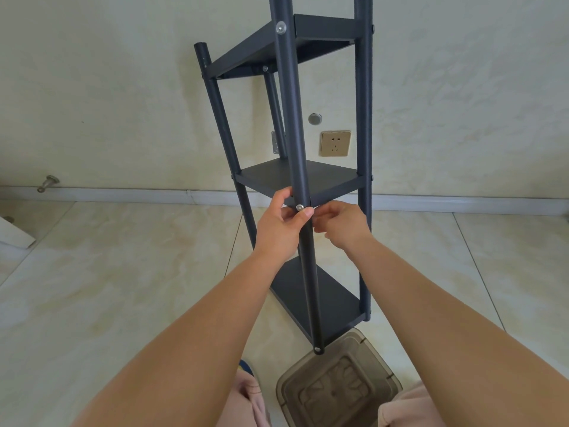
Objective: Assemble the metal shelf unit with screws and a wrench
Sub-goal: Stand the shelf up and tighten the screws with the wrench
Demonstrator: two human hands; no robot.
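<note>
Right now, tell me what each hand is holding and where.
The left hand grips the front post at the middle shelf, thumb beside the screw. The right hand reaches behind that post; what its fingers hold cannot be told.

Matt dk metal shelf unit (295,177), prob. powder-coated

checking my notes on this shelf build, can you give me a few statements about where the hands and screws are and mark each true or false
1. The left hand holds the front post at the middle shelf. True.
2. A screw sits in the post just above the left thumb. True.
3. The right hand holds a wrench. False: no wrench shows; its fingers are curled close beside the post.
4. The shelf unit lies flat on the floor. False: it stands upright before the wall.
5. A wall socket shows behind the unit. True.
</note>
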